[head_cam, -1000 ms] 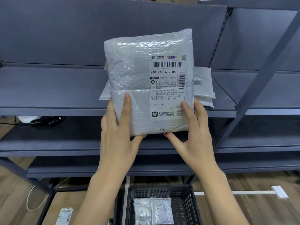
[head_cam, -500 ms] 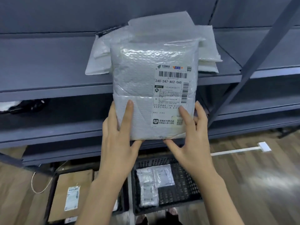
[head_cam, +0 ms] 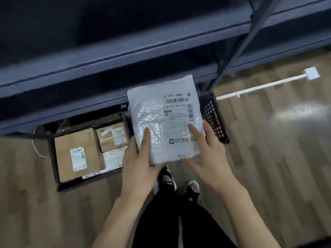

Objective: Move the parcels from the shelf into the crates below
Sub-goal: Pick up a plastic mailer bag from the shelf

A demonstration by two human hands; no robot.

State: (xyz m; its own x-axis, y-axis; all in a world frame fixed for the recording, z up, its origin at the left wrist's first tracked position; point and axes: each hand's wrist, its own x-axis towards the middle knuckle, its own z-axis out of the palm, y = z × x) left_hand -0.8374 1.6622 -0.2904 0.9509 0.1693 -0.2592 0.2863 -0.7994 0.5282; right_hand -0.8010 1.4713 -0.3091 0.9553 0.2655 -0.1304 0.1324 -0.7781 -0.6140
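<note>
Hands hold a white bubble-wrap parcel (head_cam: 164, 119) above the floor: left hand (head_cam: 138, 163) and right hand (head_cam: 208, 154) grip its lower corners, over a black crate (head_cam: 215, 117), beside another crate (head_cam: 55, 158) of boxes.

**Parcel in the air, crates on the floor**

A white bubble-wrap parcel (head_cam: 163, 120), printed label facing up, is held in the air over the right black crate (head_cam: 214, 116). The left crate (head_cam: 57, 172) on the floor holds brown cardboard parcels (head_cam: 78, 154) under the shelf (head_cam: 125, 51) edge.
</note>
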